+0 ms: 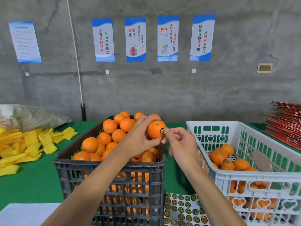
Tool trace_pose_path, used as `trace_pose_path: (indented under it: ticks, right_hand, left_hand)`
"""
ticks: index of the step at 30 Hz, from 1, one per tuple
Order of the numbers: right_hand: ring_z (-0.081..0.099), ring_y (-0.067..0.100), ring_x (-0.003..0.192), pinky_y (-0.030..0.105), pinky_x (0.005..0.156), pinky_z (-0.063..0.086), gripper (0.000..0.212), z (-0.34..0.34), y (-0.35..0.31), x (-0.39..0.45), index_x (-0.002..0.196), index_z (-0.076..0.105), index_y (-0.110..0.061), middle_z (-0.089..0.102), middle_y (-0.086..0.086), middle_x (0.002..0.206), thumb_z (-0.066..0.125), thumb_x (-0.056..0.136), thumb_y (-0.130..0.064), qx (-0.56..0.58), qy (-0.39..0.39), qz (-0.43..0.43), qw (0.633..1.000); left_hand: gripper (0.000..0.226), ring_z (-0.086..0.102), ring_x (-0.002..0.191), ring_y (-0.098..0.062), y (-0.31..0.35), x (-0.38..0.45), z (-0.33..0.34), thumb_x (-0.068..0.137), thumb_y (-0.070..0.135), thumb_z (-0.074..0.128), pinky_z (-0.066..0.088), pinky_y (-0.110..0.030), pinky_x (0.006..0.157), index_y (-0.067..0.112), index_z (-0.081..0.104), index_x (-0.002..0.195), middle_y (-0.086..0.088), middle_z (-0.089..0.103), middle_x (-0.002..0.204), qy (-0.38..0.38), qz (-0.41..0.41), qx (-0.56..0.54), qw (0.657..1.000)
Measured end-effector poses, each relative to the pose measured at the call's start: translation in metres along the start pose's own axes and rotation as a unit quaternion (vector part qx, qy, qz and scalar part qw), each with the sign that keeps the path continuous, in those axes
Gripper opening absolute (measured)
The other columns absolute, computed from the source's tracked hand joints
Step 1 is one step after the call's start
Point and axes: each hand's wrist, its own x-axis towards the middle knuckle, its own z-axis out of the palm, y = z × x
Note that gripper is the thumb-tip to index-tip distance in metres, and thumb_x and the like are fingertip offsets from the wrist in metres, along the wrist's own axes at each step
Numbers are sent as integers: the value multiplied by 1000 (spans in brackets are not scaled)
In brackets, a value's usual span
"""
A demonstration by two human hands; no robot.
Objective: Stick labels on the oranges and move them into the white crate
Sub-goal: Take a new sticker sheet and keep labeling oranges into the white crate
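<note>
Along the left edge of the frame, yellow foam sleeves (pixel 29 144) lie heaped on the green table (pixel 32 185), with a grey sack (pixel 32 116) behind them. At centre stands a black crate (pixel 112 176) piled with oranges (pixel 104 139). Above its far right corner the left hand (pixel 140 137) grips one orange (pixel 155 129), fingers curled over the top and thumb under it, green stem spot facing up. A round gold-and-dark label (pixel 162 130) sits on that orange's right side, and the right hand (pixel 180 144) presses it with a fingertip, the other fingers loosely curled. At lower centre, between the two crates, a sheet of labels (pixel 182 209) lies flat. Right of it, the white crate (pixel 244 176) holds a few oranges in its bottom. At the far right edge a stack of red flat cartons (pixel 285 124) rests on the table.
</note>
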Motion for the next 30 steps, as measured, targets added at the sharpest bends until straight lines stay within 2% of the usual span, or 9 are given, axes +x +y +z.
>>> trace_pose_path:
  ticks: [8,11,15,18,21,23,25,27,30]
  right_hand:
    - [67,15,54,36,57,53,55,-8,12,3,93,63,-25,75,-4,77,64,80,-78,-123,34,41,991]
    - [70,20,61,38,56,59,52,-9,15,-1,114,64,-28,76,-5,94,57,89,-72,-62,-43,51,996]
    - [61,14,55,26,54,53,51,-12,15,-3,109,72,-27,69,16,76,60,86,-71,12,-62,80,995]
    - [49,13,47,21,52,44,48,-12,20,-4,97,73,-20,58,12,66,63,89,-66,83,-1,120,989]
    - [56,11,48,24,50,49,52,-17,22,-2,111,64,-11,74,13,94,52,99,-60,287,108,207,929]
    - [64,12,58,23,51,52,60,-24,25,-2,128,54,-4,71,19,119,40,105,-57,384,156,231,880]
    - [71,15,70,24,57,54,65,-29,29,-5,144,44,-3,68,16,128,33,108,-55,383,185,224,877]
    - [74,15,69,25,61,55,62,-32,30,-9,150,41,-6,69,9,126,30,109,-51,345,187,205,897]
    - [73,16,65,25,61,56,47,-32,34,-16,146,47,-8,72,2,121,35,111,-37,290,168,199,921]
  left_hand:
    - [62,62,105,-7,6,0,-3,81,41,80,54,-19,71,43,47,133,21,49,125,28,6,-51,998]
    - [60,73,90,-12,10,-1,-2,82,51,80,60,-28,68,43,48,132,11,58,128,-5,-58,-131,990]
    - [66,72,99,-5,11,0,3,78,64,76,61,-33,84,43,47,134,7,59,138,-75,-72,-98,990]
    - [63,71,105,-10,8,0,6,84,62,71,60,-37,88,39,48,138,9,58,139,-65,-121,-170,976]
    - [46,67,107,-26,-7,1,4,99,56,51,55,-49,91,27,52,135,-5,63,123,-52,-196,-73,977]
    - [47,52,128,-36,-22,-1,-2,101,50,51,47,-53,103,21,49,139,-13,55,136,-136,-310,149,929]
    - [60,34,142,-41,-28,-6,-7,97,48,57,36,-55,112,17,43,146,-17,36,156,-293,-428,306,798]
    - [64,40,137,-37,-26,-8,-11,90,54,64,38,-49,112,14,49,138,-15,40,153,-411,-456,348,708]
    - [60,25,147,-40,-24,-4,-8,93,44,66,30,-48,116,14,46,140,-18,27,160,-423,-452,379,688]
